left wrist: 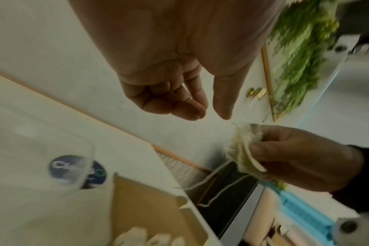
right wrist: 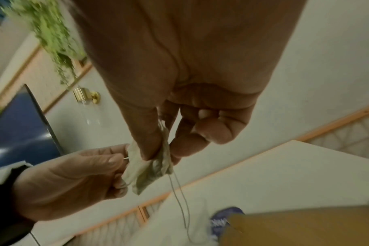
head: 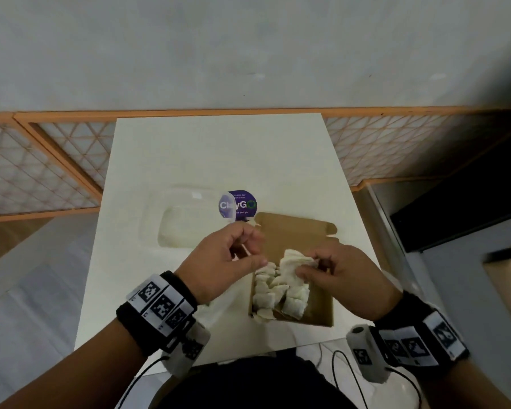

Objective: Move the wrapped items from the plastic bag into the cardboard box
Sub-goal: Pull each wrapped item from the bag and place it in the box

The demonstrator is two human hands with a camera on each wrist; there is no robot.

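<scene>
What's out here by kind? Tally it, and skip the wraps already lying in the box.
Box: 1
Bag: 1
Sticker: 1
Held wrap: 1
Hands: 2, left and right
Total: 6

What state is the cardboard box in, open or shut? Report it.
Open. The cardboard box has its lid folded back, and the wrapped items inside show from above.
</scene>
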